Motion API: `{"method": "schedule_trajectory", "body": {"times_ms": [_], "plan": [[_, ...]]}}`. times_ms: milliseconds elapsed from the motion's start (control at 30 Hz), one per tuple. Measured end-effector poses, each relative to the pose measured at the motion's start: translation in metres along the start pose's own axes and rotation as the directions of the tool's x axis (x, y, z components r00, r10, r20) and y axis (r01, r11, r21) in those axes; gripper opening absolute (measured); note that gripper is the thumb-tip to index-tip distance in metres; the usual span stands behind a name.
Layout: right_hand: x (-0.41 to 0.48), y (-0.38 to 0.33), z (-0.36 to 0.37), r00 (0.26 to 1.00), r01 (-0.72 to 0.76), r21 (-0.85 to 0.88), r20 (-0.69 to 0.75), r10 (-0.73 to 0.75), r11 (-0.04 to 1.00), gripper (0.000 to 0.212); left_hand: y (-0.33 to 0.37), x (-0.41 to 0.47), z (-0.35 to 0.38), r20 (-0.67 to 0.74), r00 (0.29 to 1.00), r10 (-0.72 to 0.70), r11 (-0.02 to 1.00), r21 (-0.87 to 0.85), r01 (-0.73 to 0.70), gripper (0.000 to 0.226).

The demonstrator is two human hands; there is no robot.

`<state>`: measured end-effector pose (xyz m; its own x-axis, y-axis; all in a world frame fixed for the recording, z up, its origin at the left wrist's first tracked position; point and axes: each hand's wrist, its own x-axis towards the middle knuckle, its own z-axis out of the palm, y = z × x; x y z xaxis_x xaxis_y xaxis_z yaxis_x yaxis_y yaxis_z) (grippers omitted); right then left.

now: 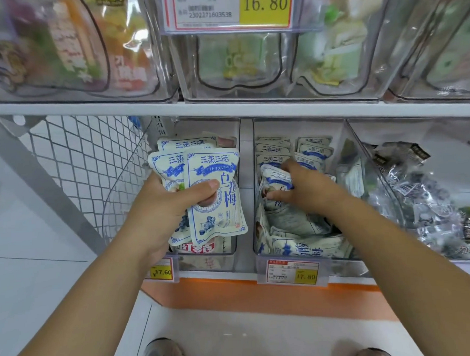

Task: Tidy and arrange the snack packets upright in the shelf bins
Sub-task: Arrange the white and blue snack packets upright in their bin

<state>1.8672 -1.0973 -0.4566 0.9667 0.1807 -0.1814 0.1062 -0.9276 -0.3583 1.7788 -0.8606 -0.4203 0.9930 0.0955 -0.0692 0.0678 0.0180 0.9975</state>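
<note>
A: How far along?
B: About midway, I'd judge. Left grip (pixel 173 204) curls round a fan of plum packets (pixel 215 194) before the left bin (pixel 205 261). Right grip (pixel 301 191) pinches a loose packet (pixel 275 177) in the middle bin (pixel 298 119). Front packets (pixel 297 245) lie slumped; back rows (pixel 273 150) stand upright.
A: Anything unclear?
B: The upper bins (pixel 279 93) are blurred.

Blurred upper bins' packets (pixel 72 47), unreadable.

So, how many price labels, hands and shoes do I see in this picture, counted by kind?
Price labels: 3, the 16.80 label, the 17.60 label, the 17.80 label
Hands: 2, the left hand holding snack packets, the right hand gripping one packet
Shoes: 2, the left shoe, the right shoe
Total: 7
</note>
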Motion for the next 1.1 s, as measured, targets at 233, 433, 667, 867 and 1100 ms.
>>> {"method": "schedule_trajectory", "body": {"times_ms": [233, 433, 667, 867, 1100], "plan": [[-0.036, 0.016, -0.044, 0.984, -0.116, 0.093, 0.145, 0.102, 0.989, 0.056, 0.003, -0.004, -0.002, 0.021, 0.999, 0.044, 0.999, -0.016, -0.043, 0.039], [-0.049, 0.018, -0.025, 0.992, 0.121, 0.183, 0.003, -0.124, 0.976, 0.024, 0.002, -0.009, 0.004, 0.047, 0.999, 0.026, 1.0, 0.009, -0.026, 0.032], [-0.046, 0.015, -0.033, 0.997, -0.046, 0.783, -0.003, 0.079, 0.621, 0.017, 0.004, -0.012, 0.006, 0.037, 0.999, 0.023, 1.0, 0.018, -0.023, 0.027], [-0.048, 0.014, -0.045, 0.994, -0.105, 0.983, 0.109, -0.017, 0.152, 0.026, 0.005, -0.011, 0.006, 0.032, 0.999, 0.03, 0.999, 0.027, -0.03, 0.026], [-0.046, 0.013, -0.024, 0.957, 0.088, 0.418, -0.289, 0.041, 0.904, 0.03, 0.002, -0.008, 0.008, 0.039, 0.999, 0.033, 0.999, 0.03, -0.034, 0.023]]}}
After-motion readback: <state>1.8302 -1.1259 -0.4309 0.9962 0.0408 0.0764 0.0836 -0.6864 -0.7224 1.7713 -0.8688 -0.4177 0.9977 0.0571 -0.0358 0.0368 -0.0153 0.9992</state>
